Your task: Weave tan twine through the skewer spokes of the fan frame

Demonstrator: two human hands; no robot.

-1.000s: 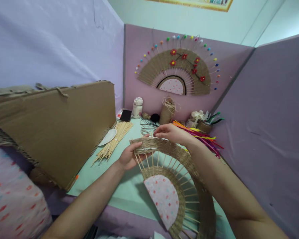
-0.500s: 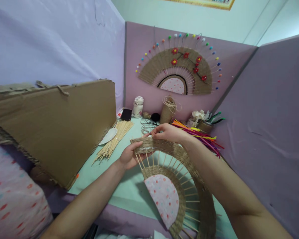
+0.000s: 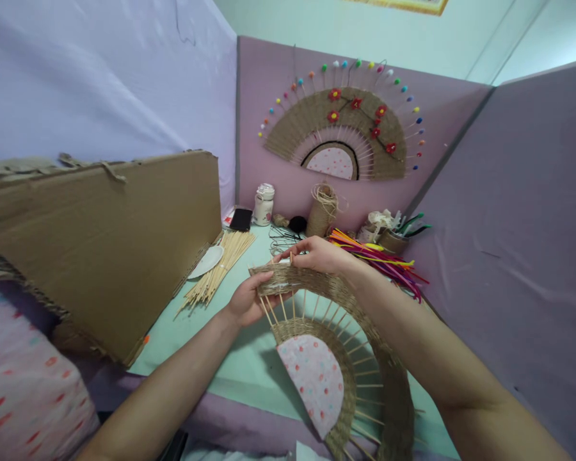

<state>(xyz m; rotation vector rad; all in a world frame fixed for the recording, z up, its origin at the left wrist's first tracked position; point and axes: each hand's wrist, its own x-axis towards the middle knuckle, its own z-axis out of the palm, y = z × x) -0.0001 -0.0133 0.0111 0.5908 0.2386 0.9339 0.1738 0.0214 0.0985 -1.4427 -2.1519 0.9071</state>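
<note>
One woven fan (image 3: 399,397), unfinished in look, held at a slant above the desk (image 3: 249,365), its lower end reaching over the near edge. Straight side: running from the upper left, by the hands, down towards the near edge at the right. Left hand (image 3: 246,302): closed on the upper-left end of the outer band, thumb on top, fingers beneath. Right hand (image 3: 319,255): fingertips drawn together in a pinch at a stick tip on the outer rim, just beyond the left hand's thumb; whether a strand lies in the pinch is too small to tell. The pinch sits on the rim's far side, so the right forearm crosses above the band. Left of the fan: a bundle of sticks (image 3: 221,269), a white dish (image 3: 206,262) and an upright cardboard sheet (image 3: 100,256) along the left edge. Beyond the hands: black wires (image 3: 282,239), close by, then a twine spool (image 3: 320,214), a black ball (image 3: 297,224) and a white bottle (image 3: 264,206) towards the far edge. To the right: coloured pipe cleaners (image 3: 384,257), near the right forearm. On the rear panel: one finished-looking wall fan (image 3: 288,136), well apart from the hands.
</note>
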